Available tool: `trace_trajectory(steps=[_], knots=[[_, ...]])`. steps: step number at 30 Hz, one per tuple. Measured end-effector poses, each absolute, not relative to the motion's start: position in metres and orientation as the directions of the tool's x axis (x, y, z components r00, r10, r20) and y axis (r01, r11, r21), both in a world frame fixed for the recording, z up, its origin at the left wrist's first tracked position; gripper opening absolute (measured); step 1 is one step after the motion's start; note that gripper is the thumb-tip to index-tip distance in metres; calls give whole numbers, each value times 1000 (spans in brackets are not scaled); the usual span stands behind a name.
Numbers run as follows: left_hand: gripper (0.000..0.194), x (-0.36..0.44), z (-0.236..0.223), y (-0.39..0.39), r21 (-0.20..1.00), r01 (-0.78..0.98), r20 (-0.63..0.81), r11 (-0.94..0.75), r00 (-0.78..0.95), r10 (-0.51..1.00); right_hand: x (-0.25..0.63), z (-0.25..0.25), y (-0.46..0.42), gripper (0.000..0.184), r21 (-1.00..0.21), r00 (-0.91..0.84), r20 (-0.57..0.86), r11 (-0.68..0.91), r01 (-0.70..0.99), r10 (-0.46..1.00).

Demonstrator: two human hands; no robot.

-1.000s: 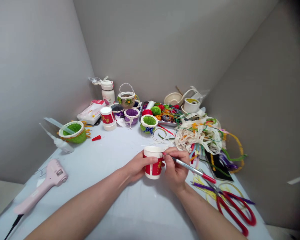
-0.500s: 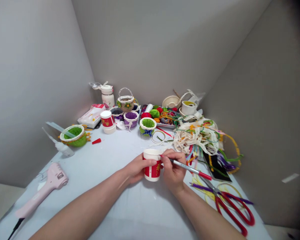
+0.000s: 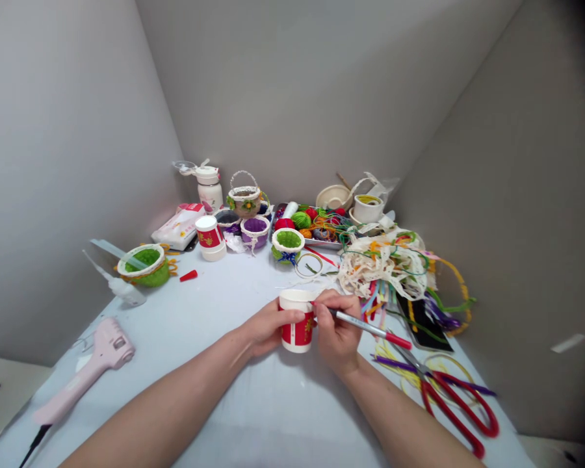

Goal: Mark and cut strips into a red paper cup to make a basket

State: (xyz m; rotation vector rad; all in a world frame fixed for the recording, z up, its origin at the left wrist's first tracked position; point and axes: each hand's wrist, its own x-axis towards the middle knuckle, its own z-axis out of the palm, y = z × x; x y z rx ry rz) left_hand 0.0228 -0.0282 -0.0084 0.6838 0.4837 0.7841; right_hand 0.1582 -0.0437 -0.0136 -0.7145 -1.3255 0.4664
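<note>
A white paper cup (image 3: 296, 339) with a red, gold-patterned band stands upright in front of me. My left hand (image 3: 268, 328) is wrapped round its left side, the thumb lying across the front. In my right hand (image 3: 338, 328) I grip a marker pen (image 3: 365, 325) with a silver barrel and a red end. Its red tip meets the cup near the rim on the right side; whether it leaves a mark is too small to tell. A red pen cap (image 3: 188, 275) lies on the table to the left.
Red-handled scissors (image 3: 448, 390) and a purple pencil lie at right. A pink glue gun (image 3: 107, 344) and a glue bottle (image 3: 127, 290) are at left. Behind stand small woven baskets (image 3: 288, 244), stacked paper cups (image 3: 209, 239), a yarn tray (image 3: 338, 246) and a lace heap (image 3: 385, 260).
Almost nothing differs. The view has shifted very slightly, while both hands keep their hold on the cup and marker pen.
</note>
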Motion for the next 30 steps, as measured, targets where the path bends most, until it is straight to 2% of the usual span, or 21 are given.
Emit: trace_trajectory(steps=[18,30], knots=[[48,22,-9,-29,719,-459,-145,522,636,758,159,-16,-44,13,-696,167,709,718,9,685],[48,23,-7,-29,708,-491,-109,507,634,766,159,-17,-45,13,-700,173,707,713,39,685]])
